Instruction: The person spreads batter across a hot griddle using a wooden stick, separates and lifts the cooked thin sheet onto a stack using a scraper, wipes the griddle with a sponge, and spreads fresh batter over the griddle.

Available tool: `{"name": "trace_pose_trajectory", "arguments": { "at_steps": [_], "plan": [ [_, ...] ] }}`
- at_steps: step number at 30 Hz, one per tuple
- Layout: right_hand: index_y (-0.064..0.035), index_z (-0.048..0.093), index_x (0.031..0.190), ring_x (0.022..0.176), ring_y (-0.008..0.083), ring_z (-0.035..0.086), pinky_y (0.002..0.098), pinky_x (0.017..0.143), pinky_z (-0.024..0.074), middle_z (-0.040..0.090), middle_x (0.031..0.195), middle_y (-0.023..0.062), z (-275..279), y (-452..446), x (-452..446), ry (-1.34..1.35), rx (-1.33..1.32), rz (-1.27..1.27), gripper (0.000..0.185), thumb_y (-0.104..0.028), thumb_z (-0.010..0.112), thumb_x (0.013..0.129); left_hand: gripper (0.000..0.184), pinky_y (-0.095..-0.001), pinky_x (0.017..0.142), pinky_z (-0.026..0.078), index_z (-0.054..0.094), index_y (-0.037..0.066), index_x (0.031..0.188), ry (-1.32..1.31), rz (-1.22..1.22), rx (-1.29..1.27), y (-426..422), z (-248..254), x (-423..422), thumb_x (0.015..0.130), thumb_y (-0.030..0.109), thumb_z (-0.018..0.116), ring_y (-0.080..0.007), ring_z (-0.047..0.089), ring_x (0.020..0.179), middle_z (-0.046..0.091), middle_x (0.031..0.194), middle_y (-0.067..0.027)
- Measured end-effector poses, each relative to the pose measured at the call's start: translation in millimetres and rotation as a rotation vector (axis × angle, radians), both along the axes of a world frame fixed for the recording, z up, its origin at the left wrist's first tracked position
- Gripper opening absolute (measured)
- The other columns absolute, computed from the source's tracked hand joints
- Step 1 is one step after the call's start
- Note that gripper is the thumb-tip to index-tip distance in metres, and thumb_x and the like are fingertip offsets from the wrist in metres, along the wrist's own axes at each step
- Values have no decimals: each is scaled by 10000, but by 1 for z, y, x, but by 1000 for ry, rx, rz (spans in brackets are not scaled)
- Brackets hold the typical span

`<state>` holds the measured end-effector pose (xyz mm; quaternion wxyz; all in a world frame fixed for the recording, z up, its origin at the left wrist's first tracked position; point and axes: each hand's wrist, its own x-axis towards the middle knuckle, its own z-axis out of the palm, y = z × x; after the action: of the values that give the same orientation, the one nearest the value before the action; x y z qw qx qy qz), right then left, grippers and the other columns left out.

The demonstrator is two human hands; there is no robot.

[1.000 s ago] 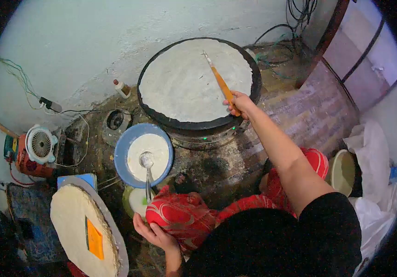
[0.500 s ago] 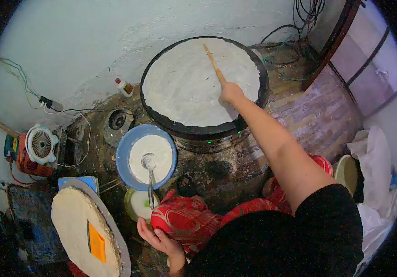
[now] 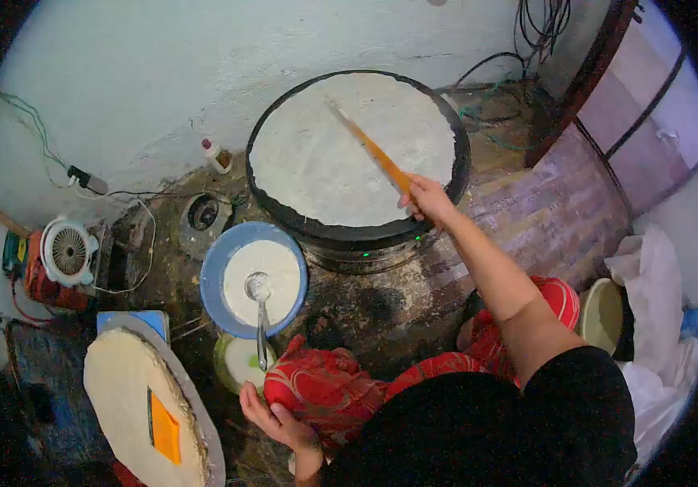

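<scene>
My right hand grips the handle of a long wooden spatula above a big round black griddle. A thin, pale pancake covers nearly the whole cooking surface. The spatula's far end lies over the pancake's upper left part and is blurred; I cannot tell if it touches. Down by my knee in red patterned cloth, my left hand is open, fingers stretched out, holding nothing. Just beyond it stand a green bowl of whitish liquid and a blue basin of white batter with a metal ladle.
A stack of pale round flatbreads with an orange packet lies at lower left. A small white fan and a white bottle are near the wall. White plastic bags and a pale bucket stand at right.
My right hand has drawn back toward me and slightly right with the spatula, which now slants more to the left. My left hand has stayed by the knee.
</scene>
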<state>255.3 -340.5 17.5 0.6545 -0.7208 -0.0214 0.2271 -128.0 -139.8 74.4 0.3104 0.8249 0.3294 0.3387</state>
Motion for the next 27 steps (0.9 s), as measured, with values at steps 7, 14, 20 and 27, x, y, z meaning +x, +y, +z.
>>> {"name": "trace_pose_trajectory", "arguments": {
  "at_steps": [7,14,20,27],
  "plan": [
    [-133,466,1187,546,143,535,280,432,427,542,666,79,-10,63,9,-217,-324,163,392,-112,389,804,530,-424,939,246,407,-81,1143,12,-5,47,1,-3,-2,871,367,329,-343,356,1103,376,1182,-230],
    [-75,553,1029,830,312,583,402,699,474,589,885,181,31,109,7,-556,-1117,256,301,-101,449,747,516,-431,934,246,404,-91,1137,-50,-7,56,3,-9,-5,874,349,336,-347,359,1092,378,1174,-233],
    [-66,581,952,814,300,588,394,684,477,597,843,176,32,118,13,-583,-1141,288,254,-122,480,725,458,-435,928,252,395,-91,1146,-31,-40,113,7,-8,-10,881,279,339,-357,362,1085,368,1179,-245],
    [-99,467,1176,652,169,553,294,614,437,591,750,84,-14,101,-45,-541,-340,313,347,-158,372,848,434,-436,938,247,390,-87,1153,-63,-22,55,9,-3,-10,877,244,343,-358,364,1086,368,1181,-245]
  ]
}}
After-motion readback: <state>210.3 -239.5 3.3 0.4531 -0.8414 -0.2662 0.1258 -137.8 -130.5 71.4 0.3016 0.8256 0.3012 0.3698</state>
